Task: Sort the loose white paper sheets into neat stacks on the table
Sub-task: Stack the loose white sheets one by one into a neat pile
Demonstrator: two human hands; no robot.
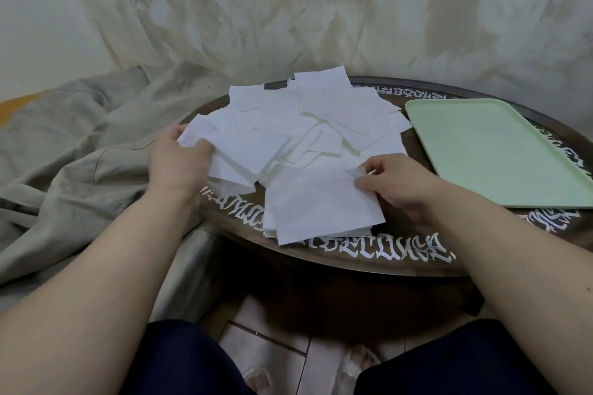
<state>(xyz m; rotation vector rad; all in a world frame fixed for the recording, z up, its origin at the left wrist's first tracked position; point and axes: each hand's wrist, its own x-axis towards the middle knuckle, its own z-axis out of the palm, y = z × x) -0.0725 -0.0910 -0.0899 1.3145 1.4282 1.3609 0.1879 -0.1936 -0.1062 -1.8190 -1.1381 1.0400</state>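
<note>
At far left we note a rumpled grey cloth [80, 138] lying against the edge of the round dark bench [401, 261]. Our left hand [178, 163] sits at the bench's left rim, thumb over and fingers [173, 135] curled under a few sheets at the left edge of the loose pile [305, 125]; we judge this grip lifts or gathers them off the heap. The pile itself sprawls over the middle and far side of the bench, sheets overlapping at all angles. Nearer us lies a roughly squared stack [317, 205], top sheet slightly askew. Our right hand [394, 183] pinches the right edge of that top sheet between thumb and forefinger, likely to align or steady it. Further right, a pale green tray [500, 151] rests on the bench beside the pile, holding no paper. Sorting looks early: one stack begun, most sheets loose.
</note>
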